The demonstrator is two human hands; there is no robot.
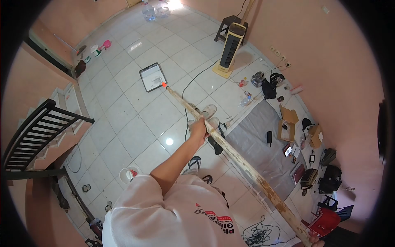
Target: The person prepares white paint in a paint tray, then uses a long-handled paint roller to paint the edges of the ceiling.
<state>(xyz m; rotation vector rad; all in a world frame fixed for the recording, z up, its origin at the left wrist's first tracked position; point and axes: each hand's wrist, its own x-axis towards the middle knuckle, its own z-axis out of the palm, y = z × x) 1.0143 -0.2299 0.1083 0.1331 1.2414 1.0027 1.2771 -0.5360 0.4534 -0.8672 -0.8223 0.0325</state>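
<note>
A long wooden pole (242, 162) with worn, patchy paint runs from the lower right up to the middle of the view. My left hand (200, 128) is wrapped round its upper part. At the pole's lower end, my right hand (316, 242) grips it, largely cut off by the view's edge. A paint roller with an orange handle (164, 85) is at the pole's far tip. Its head rests in a black-rimmed paint tray (142, 77) on the tiles, with white paint inside.
A tower fan (230, 49) stands by the right wall before a black stool (222, 31). A cable (193, 80) crosses the floor. A grey sheet (255, 140) lies right, near open cardboard boxes (289, 115) and bags. A white bucket (125, 176) and stair railing (37, 136) are left.
</note>
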